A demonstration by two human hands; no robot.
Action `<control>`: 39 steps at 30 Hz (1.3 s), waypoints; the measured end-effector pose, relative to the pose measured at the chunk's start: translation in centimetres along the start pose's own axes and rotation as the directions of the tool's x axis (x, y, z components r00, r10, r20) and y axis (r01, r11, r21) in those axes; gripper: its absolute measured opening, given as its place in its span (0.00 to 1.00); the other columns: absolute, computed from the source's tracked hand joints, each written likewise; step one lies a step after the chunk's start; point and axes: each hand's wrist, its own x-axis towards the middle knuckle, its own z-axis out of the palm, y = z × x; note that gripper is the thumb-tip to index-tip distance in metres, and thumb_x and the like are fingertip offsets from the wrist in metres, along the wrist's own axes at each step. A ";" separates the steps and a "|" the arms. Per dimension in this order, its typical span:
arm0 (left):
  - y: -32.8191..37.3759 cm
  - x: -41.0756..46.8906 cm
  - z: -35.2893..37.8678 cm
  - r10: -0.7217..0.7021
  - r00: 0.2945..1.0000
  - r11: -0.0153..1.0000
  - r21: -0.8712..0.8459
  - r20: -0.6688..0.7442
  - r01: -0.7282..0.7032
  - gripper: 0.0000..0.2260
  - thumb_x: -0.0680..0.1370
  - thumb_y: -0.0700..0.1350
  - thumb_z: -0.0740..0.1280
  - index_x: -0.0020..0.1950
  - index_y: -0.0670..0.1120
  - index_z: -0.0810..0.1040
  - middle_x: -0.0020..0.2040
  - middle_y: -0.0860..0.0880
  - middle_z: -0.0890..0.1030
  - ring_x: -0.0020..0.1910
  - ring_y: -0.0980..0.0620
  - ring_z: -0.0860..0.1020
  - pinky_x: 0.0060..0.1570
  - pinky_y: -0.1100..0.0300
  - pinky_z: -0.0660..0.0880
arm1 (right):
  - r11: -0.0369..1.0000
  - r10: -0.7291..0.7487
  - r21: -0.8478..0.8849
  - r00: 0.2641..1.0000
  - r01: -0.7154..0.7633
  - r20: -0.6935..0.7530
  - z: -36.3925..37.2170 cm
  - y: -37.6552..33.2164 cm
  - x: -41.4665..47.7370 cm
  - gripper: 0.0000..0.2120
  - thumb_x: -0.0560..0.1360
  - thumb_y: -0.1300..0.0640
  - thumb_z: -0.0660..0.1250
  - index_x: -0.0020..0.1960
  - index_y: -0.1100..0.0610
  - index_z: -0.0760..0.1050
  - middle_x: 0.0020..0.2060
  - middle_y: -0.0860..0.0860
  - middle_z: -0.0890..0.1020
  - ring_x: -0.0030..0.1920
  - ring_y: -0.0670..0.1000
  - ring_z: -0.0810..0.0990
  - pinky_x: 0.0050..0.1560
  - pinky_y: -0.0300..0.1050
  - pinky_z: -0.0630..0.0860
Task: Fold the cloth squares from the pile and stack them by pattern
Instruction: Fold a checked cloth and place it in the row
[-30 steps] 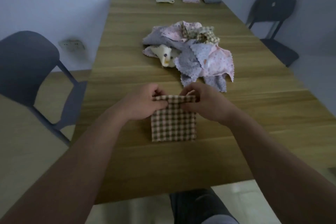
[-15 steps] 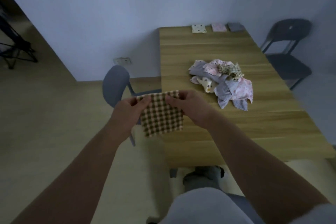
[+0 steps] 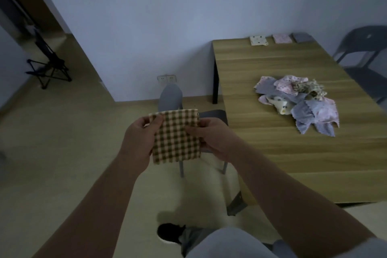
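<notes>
Both hands, left [image 3: 139, 138] and right [image 3: 211, 138], pinch a folded checked cloth [image 3: 175, 135]; no writing readable.

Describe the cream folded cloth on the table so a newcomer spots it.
On the wooden table, three folded cloths lie in a row at the far edge. The cream cloth with dark spots is leftmost; its neighbours are the pink cloth and grey cloth.

Bare forearms [image 3: 100, 195] — light grey trousers [image 3: 226, 244], black shoe [image 3: 169, 233].
</notes>
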 end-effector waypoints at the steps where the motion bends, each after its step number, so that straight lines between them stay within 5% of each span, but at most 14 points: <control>1: 0.0 0.1 -0.2 -0.030 0.999 0.999 -0.018 0.033 0.031 0.13 0.79 0.44 0.71 0.63 0.44 0.79 0.55 0.47 0.86 0.55 0.47 0.84 0.58 0.45 0.80 | 1.000 -0.012 -0.020 0.999 0.011 -0.038 0.3 -0.2 0.3 0.13 0.77 0.56 0.73 0.60 0.57 0.81 0.53 0.50 0.87 0.54 0.51 0.85 0.61 0.55 0.80; 7: 2.4 11.7 -6.9 -0.003 0.997 0.992 0.129 0.080 -0.008 0.23 0.76 0.37 0.73 0.70 0.43 0.74 0.56 0.46 0.85 0.52 0.46 0.85 0.55 0.45 0.81 | 0.997 -0.015 0.072 0.991 0.025 -0.134 7.3 -0.7 12.7 0.07 0.79 0.54 0.71 0.56 0.52 0.80 0.56 0.51 0.85 0.56 0.53 0.84 0.61 0.56 0.80; 11: 7.1 19.4 -12.5 0.077 0.992 0.950 0.296 0.100 -0.104 0.24 0.79 0.43 0.71 0.74 0.54 0.70 0.58 0.47 0.84 0.54 0.47 0.84 0.56 0.43 0.81 | 0.991 0.064 0.128 0.986 -0.045 -0.154 13.2 -2.1 20.8 0.16 0.80 0.52 0.69 0.66 0.56 0.77 0.57 0.51 0.84 0.57 0.54 0.83 0.60 0.59 0.81; 15: 12.5 27.0 -16.6 0.201 0.954 0.877 0.394 0.221 -0.276 0.24 0.81 0.37 0.67 0.71 0.61 0.74 0.61 0.54 0.81 0.57 0.56 0.81 0.55 0.55 0.80 | 0.984 0.105 0.159 0.988 -0.086 -0.113 18.0 -6.2 28.4 0.16 0.82 0.51 0.66 0.67 0.54 0.75 0.59 0.52 0.82 0.58 0.56 0.82 0.60 0.61 0.80; 19: 14.7 34.2 -16.8 0.193 0.944 0.876 0.387 0.267 -0.288 0.17 0.81 0.36 0.66 0.55 0.58 0.85 0.60 0.54 0.82 0.58 0.58 0.80 0.51 0.64 0.78 | 0.980 0.113 0.178 0.981 -0.084 -0.158 18.7 -9.7 34.3 0.11 0.81 0.59 0.67 0.63 0.54 0.76 0.57 0.53 0.83 0.57 0.55 0.83 0.59 0.59 0.81; 22: 16.3 41.6 -15.4 0.183 0.929 0.855 0.415 0.320 -0.311 0.15 0.80 0.37 0.67 0.58 0.55 0.85 0.61 0.52 0.81 0.55 0.60 0.80 0.45 0.72 0.76 | 0.982 0.093 0.185 0.963 -0.046 -0.252 17.8 -11.6 40.0 0.15 0.78 0.64 0.69 0.64 0.56 0.76 0.57 0.54 0.83 0.57 0.56 0.83 0.59 0.59 0.81; 26: 18.9 51.4 -12.4 0.146 0.869 0.776 0.490 0.473 -0.398 0.21 0.79 0.33 0.64 0.59 0.58 0.82 0.60 0.53 0.79 0.51 0.62 0.79 0.40 0.75 0.74 | 0.990 0.087 0.143 0.867 -0.018 -0.490 16.1 -13.4 47.6 0.23 0.75 0.62 0.74 0.67 0.56 0.70 0.56 0.53 0.81 0.54 0.54 0.83 0.55 0.56 0.83; 31: 22.6 61.7 -7.2 0.073 0.733 0.672 0.510 0.677 -0.537 0.25 0.77 0.32 0.61 0.63 0.59 0.81 0.67 0.48 0.78 0.58 0.47 0.80 0.59 0.48 0.80 | 1.000 -0.009 0.000 0.717 0.013 -0.697 13.7 -16.5 53.0 0.17 0.77 0.58 0.72 0.63 0.53 0.69 0.49 0.48 0.78 0.47 0.47 0.81 0.41 0.40 0.82; 35: 25.3 67.7 1.0 -0.069 0.560 0.645 0.465 0.826 -0.607 0.25 0.77 0.32 0.60 0.64 0.57 0.80 0.63 0.53 0.78 0.54 0.58 0.80 0.52 0.61 0.80 | 0.998 0.011 -0.030 0.579 -0.061 -0.815 10.1 -19.4 55.6 0.08 0.79 0.58 0.70 0.53 0.46 0.76 0.54 0.48 0.80 0.49 0.47 0.81 0.44 0.40 0.83; 39: 25.0 70.5 8.1 -0.182 0.436 0.662 0.437 0.881 -0.609 0.23 0.76 0.33 0.63 0.63 0.56 0.81 0.54 0.51 0.82 0.43 0.53 0.84 0.43 0.58 0.83 | 0.994 0.111 0.100 0.445 -0.047 -0.888 6.2 -20.1 56.9 0.11 0.78 0.61 0.70 0.57 0.47 0.80 0.57 0.45 0.78 0.52 0.47 0.81 0.48 0.41 0.83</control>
